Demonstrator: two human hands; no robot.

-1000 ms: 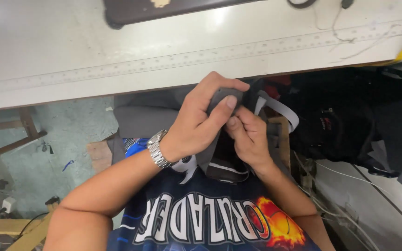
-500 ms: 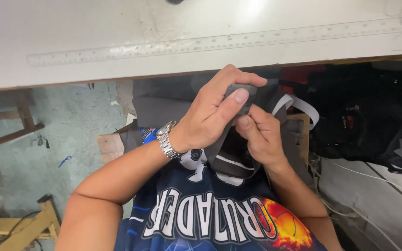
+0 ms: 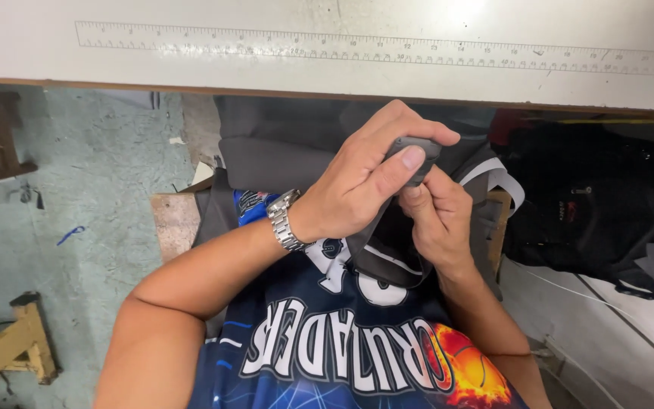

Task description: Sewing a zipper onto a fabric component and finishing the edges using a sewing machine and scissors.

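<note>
Both hands pinch a soft dark grey cloth piece (image 3: 410, 155) below the white table's near edge (image 3: 266, 76): left hand (image 3: 357, 182) w/ thumb on top, right hand (image 3: 437, 216) under. Looks light, floppy; best held at its folded edge.

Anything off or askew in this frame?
Nothing stands out. Both hands, left hand and right hand, pinch a dark grey fabric piece over the lap, below the table edge. No tear or spill shows.
</note>
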